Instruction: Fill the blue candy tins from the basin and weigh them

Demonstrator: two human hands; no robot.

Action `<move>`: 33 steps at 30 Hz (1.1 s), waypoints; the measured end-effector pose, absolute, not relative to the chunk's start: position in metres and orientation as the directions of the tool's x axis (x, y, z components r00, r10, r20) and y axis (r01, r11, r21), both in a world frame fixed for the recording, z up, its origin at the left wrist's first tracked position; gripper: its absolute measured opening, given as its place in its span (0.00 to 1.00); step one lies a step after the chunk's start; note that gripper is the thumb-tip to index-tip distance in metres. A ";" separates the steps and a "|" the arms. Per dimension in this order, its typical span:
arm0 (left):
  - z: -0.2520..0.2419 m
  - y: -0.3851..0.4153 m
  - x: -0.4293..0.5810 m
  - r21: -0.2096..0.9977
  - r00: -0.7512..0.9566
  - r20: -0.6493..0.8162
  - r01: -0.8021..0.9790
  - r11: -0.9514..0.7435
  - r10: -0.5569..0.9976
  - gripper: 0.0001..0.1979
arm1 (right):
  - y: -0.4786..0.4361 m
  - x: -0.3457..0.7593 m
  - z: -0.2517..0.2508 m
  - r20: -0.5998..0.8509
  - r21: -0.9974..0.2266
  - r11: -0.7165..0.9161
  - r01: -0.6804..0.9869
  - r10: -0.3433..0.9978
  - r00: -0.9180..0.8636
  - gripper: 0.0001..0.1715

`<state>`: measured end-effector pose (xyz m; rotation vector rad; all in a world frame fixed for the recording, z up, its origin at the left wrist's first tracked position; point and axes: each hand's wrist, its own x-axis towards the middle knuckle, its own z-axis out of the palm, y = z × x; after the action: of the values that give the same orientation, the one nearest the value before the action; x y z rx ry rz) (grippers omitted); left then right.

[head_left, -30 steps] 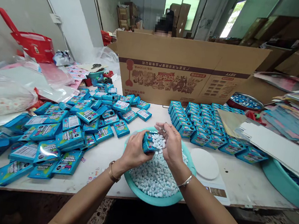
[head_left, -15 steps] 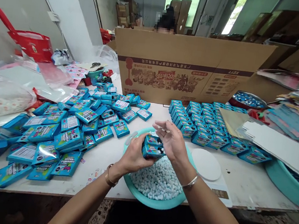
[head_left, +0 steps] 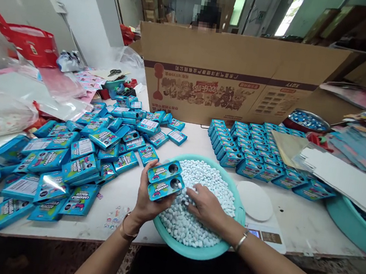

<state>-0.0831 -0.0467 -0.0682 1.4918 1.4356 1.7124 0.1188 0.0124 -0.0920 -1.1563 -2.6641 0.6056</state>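
Head view: gripping two small blue card boxes [head_left: 165,180] tight in left hand [head_left: 148,202], just over round teal plastic bowl [head_left: 195,252]. Right hand [head_left: 205,206] close beside, fingers bent into small white candies [head_left: 205,176]; can't tell if grabbing any. Heap of flat blue boxes [head_left: 74,163] left of left hand.

Left hand [head_left: 147,202]: grips two blue boxes [head_left: 164,180], frame centre. Right hand [head_left: 205,207]: lies in white candies [head_left: 192,221] filling teal basin [head_left: 239,207].
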 end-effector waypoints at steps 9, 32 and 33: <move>-0.051 -0.047 -0.078 0.821 -0.081 0.409 0.469 -0.327 0.909 0.37 | 0.050 0.106 -0.077 -0.217 -0.972 -0.233 -0.018 0.927 -0.306 0.13; -0.057 -0.019 -0.052 0.726 -0.056 0.436 0.612 -0.315 0.898 0.37 | 0.042 0.072 -0.001 0.007 -0.803 0.047 -0.594 0.998 0.070 0.10; -0.056 -0.019 -0.052 0.725 -0.049 0.431 0.613 -0.314 0.901 0.36 | 0.041 0.073 -0.001 0.005 -0.807 0.042 -0.590 0.998 0.065 0.10</move>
<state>-0.0521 -0.0186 -0.0556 1.9185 1.6126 1.2995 0.0730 0.0415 -0.0007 -0.7461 -0.7051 1.3825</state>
